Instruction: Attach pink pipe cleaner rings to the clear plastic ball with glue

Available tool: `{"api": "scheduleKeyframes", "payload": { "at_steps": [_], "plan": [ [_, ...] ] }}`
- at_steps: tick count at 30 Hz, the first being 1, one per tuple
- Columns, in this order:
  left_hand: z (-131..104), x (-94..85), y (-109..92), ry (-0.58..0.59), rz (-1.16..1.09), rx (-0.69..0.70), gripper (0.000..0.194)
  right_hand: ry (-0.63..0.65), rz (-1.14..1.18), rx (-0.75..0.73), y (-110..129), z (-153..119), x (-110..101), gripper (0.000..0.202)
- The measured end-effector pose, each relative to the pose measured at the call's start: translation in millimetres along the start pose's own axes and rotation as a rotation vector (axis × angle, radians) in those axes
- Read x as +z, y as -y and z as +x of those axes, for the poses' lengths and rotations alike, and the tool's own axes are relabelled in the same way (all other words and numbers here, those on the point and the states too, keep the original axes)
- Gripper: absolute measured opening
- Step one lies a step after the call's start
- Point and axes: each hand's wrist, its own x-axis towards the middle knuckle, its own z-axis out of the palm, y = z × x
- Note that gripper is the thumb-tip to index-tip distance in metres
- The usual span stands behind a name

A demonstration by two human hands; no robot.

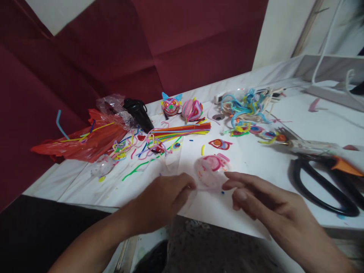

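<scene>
My left hand [173, 193] is closed in a pinch on one end of a thin pale pink strip [209, 189], near the paper's front edge. The strip stretches toward my right hand [261, 201], whose fingers are apart; its far end meets or lies close to the fingertips. Just beyond the strip sits a clear, rounded plastic piece [209, 178] with a pink coiled patch [213, 162] on it. Behind that lies a red, blue and orange eye-shaped piece [220, 144]. A short yellow strip [203, 150] rests to its left.
Large black-handled scissors [321, 185] and a glue gun [309, 146] lie at right. Bundled coloured pipe cleaners [182, 130], a decorated cat-like ball [171, 106] and a pink striped ball [192, 110] are behind. A red plastic bag [82, 140] and black bottle [139, 113] stand left.
</scene>
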Motion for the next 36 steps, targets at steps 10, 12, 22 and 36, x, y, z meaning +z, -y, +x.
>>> {"api": "scheduleKeyframes", "payload": {
  "at_steps": [10, 12, 22, 36],
  "plan": [
    [25, 35.7, -14, 0.261, -0.431, 0.014, 0.013, 0.091, 0.472, 0.371, -16, -7, 8, 0.044],
    [32, 34.7, -3, 0.130, -0.406, -0.016, 0.013, 0.056, 0.477, 0.375, -16, -4, 2, 0.045],
    [87, 44.6, 78, 0.104, -0.218, 0.113, 0.107, -0.054, 0.199, 0.377, -37, -3, -19, 0.059],
    [74, 45.9, 41, -0.386, 0.060, 0.254, 0.062, 0.025, -0.077, 0.113, -12, 34, -29, 0.061]
  ]
}}
